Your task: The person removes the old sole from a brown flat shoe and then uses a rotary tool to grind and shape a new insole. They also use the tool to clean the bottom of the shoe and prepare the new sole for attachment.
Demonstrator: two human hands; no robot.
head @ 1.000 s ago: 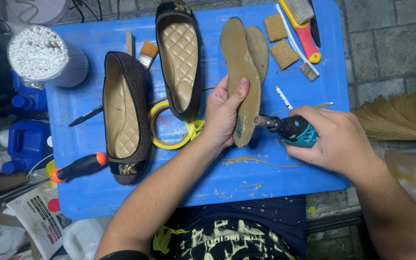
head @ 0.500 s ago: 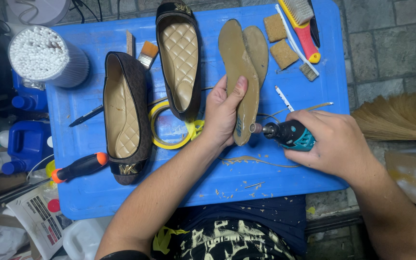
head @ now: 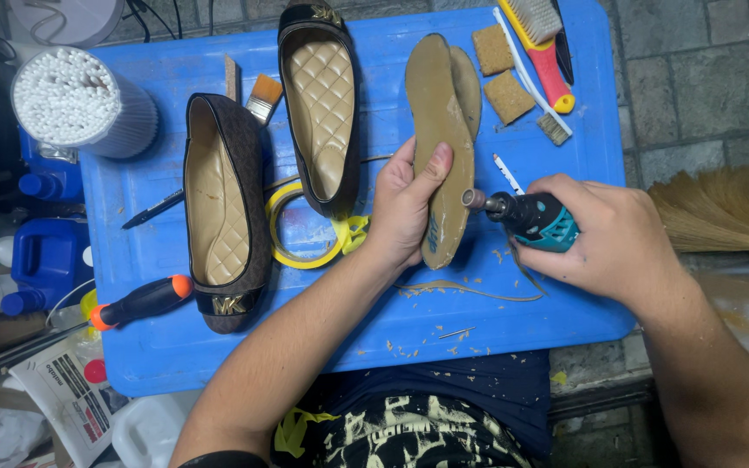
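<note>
My left hand (head: 407, 205) grips a tan shoe sole (head: 438, 104) near its lower end, thumb across its face, holding it over a blue plastic tabletop (head: 513, 295). My right hand (head: 610, 232) holds a small teal rotary tool (head: 530, 217); its grinding tip touches the right edge of the sole. A second tan sole (head: 468, 76) lies partly hidden behind the first. Two dark flat shoes lie to the left: one with a tan lining (head: 218, 208), one with a quilted lining (head: 321, 104). A thin trimmed strip (head: 470, 290) and shavings lie below the sole.
A yellow tape roll (head: 292, 234), a small paintbrush (head: 260, 97), a black pen (head: 153, 208), an orange-handled screwdriver (head: 136, 303), a tub of cotton swabs (head: 71, 95), two sanding blocks (head: 503, 74) and brushes (head: 543, 39) sit around. Blue bottles (head: 45, 260) stand left; a broom (head: 721, 208) lies right.
The rotary tool's tip has shifted slightly along the sole's right edge. My left hand keeps the same hold on the sole.
</note>
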